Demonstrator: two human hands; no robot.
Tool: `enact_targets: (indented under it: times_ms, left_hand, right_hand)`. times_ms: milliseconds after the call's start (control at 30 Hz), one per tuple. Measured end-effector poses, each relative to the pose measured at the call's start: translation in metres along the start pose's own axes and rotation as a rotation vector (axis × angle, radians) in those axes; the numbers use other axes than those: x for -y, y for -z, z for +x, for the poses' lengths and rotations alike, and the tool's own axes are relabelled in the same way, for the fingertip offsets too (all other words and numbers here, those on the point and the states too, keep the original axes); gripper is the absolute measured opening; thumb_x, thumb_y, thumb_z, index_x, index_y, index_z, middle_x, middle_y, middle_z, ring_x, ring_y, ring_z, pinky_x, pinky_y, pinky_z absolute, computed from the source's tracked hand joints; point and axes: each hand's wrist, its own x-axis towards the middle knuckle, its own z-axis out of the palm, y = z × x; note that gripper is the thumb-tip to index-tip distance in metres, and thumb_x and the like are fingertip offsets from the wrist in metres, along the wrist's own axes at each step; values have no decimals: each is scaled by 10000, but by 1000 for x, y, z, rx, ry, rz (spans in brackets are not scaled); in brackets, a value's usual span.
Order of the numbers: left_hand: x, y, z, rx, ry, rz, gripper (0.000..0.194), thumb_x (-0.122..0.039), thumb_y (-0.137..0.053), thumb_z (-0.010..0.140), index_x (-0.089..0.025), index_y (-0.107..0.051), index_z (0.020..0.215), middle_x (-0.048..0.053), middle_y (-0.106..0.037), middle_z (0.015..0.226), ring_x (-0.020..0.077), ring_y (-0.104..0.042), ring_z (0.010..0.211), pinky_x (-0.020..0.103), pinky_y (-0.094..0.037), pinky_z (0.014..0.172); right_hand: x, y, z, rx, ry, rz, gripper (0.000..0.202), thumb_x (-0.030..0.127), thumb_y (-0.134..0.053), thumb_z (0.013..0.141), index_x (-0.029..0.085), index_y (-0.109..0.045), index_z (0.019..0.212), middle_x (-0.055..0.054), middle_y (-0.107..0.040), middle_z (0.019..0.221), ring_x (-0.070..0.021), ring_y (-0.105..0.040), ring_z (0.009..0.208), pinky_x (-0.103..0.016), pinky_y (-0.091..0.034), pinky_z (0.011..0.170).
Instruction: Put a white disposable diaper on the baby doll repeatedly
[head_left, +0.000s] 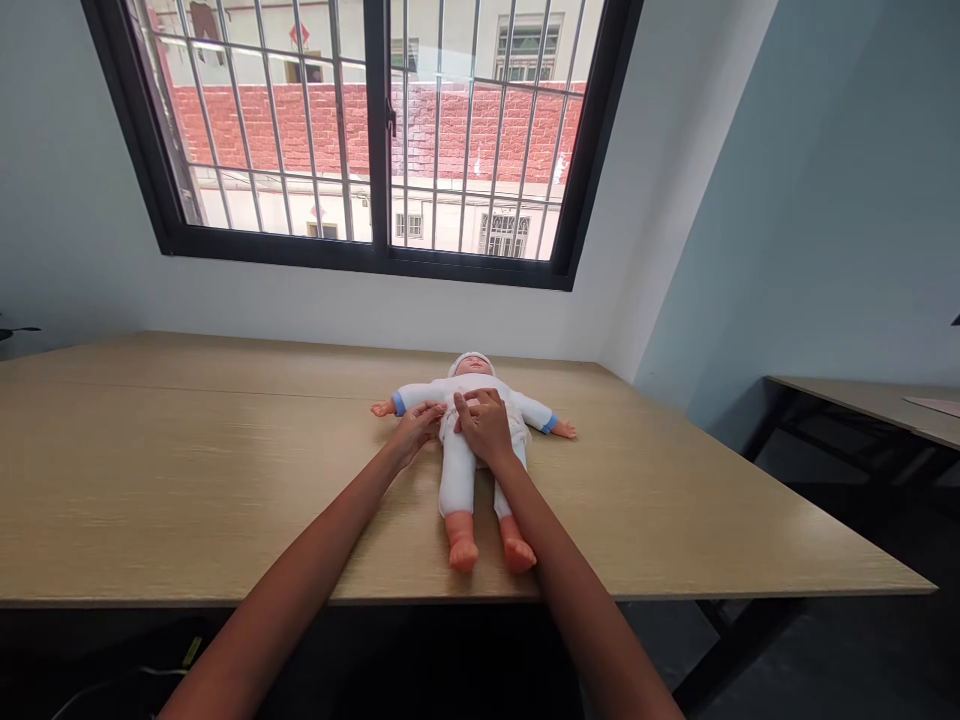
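Note:
A baby doll (457, 478) in white clothes with blue cuffs and a white cap lies on its back on the wooden table (225, 480). Its arms are spread and its bare feet point toward the near edge. My left hand (420, 428) is at the doll's waist on the left side, fingers bent toward the white cloth. Over the doll's belly lies my right hand (484, 425), its fingers bent and touching the clothing. Whether either hand pinches the cloth is too small to tell.
A barred window (379, 265) with a dark frame is in the wall behind the table. Another table (862, 400) stands at the far right. Below the near edge at the lower left is a thin cable (97, 688).

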Motion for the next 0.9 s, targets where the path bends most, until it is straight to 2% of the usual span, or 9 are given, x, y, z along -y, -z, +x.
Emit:
enact_targets:
  times_ms: [200,367,567,667,800,900]
  left_hand:
    - [0,1,0,27,-3,10,320,-418,-798,685,-171,-651,825,49,-637,828,152,-567,744,263,-442,654]
    - [0,2,1,27,-11,14,325,-424,-797,678,-174,-652,827,25,-601,753,132,-541,697,251,-422,632]
    - [3,3,4,-4,-12,6,349,-406,-826,645,-158,-662,828,71,-661,872,181,-576,788,275,-451,661]
    - [3,3,4,-2,-7,8,351,-409,-825,649,-149,-667,824,75,-666,867,186,-572,794,274,-442,659]
    - [2,3,4,33,-15,18,333,-421,-806,664,-165,-653,811,31,-619,775,144,-553,719,263,-423,635]
    - [2,4,4,42,-15,19,333,-422,-798,669,-164,-649,818,25,-609,745,131,-543,668,264,-414,624]
  right_hand:
    - [2,1,-1,10,24,18,522,382,-483,981,241,-692,524,-35,-715,959,-196,-555,1053,-350,-344,969]
    - [6,2,-3,82,93,-11,493,344,-443,1001,274,-744,616,-12,-703,1058,-204,-534,1116,-377,-324,988]
    - [6,4,-1,-23,3,-74,571,337,-407,1015,253,-696,530,-38,-709,966,-205,-557,1066,-389,-300,1012]
    - [5,4,0,-43,-10,-83,569,356,-421,1010,242,-683,517,-48,-710,954,-209,-557,1066,-387,-311,993]
    - [5,3,-2,61,69,-29,558,378,-393,1019,256,-721,583,-26,-710,1013,-194,-540,1099,-371,-308,999]
    - [7,2,-4,157,104,3,618,372,-337,1034,258,-710,555,-17,-714,1003,-186,-531,1102,-371,-285,1021]
